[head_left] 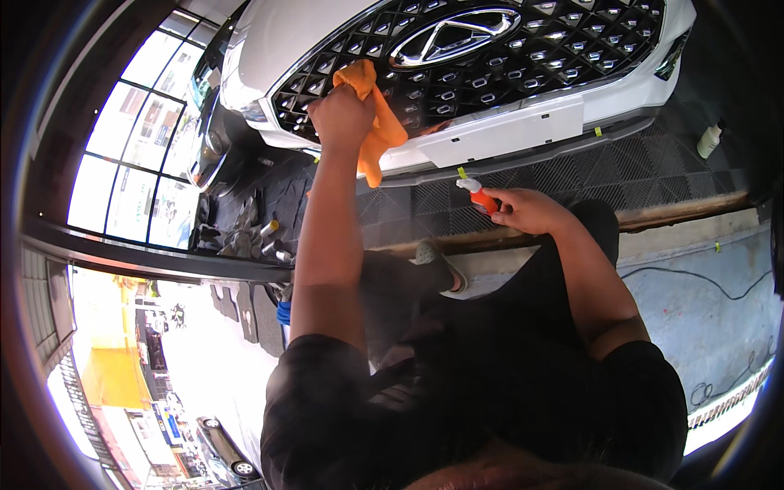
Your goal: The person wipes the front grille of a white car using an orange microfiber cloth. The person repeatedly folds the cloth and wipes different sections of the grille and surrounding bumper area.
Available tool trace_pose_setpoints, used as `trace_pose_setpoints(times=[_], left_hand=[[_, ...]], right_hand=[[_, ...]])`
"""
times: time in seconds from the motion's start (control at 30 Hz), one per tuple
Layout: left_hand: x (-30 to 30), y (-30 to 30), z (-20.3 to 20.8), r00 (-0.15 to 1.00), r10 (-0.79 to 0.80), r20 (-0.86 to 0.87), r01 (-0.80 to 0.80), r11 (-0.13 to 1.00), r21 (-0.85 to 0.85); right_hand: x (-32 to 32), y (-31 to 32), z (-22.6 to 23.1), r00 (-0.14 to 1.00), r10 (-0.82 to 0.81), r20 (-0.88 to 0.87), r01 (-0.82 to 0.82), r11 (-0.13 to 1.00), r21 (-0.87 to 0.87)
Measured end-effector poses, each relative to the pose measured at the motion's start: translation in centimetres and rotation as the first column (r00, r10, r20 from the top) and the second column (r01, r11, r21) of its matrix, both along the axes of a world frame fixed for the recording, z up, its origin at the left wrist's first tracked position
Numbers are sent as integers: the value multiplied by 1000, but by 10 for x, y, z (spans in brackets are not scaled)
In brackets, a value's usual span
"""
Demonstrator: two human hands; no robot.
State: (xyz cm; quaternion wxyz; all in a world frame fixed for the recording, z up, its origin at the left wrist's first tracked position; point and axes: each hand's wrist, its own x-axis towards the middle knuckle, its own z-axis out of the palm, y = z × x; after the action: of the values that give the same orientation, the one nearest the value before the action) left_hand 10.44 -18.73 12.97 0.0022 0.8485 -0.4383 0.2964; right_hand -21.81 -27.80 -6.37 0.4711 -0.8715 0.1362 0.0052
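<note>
Behind right hand (529, 211), spray bottle (478, 196) mostly hidden.

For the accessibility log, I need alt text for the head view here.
A person's left hand presses an orange cloth against the dark grille of a white car. The right hand holds an orange spray bottle lower down, over dark floor tiles.

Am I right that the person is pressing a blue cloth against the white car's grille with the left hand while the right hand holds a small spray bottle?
Not quite: the cloth is orange, not blue, as the head view shows. The left hand does press it against the white car's grille, and the right hand does hold a small spray bottle.
</note>
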Motion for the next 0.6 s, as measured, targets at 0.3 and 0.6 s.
trace_pose_setpoints(times=[0.3, 0.6], left_hand=[[-34, -10, -8, 950, 188, -250, -225, 966, -129], [-36, 29, -12, 856, 59, -513, -205, 951, -233]], right_hand=[[-19, -4, -9, 998, -49, 34, 50, 999, -18], [-27, -17, -16, 978, -76, 192, 71, 997, 33]])
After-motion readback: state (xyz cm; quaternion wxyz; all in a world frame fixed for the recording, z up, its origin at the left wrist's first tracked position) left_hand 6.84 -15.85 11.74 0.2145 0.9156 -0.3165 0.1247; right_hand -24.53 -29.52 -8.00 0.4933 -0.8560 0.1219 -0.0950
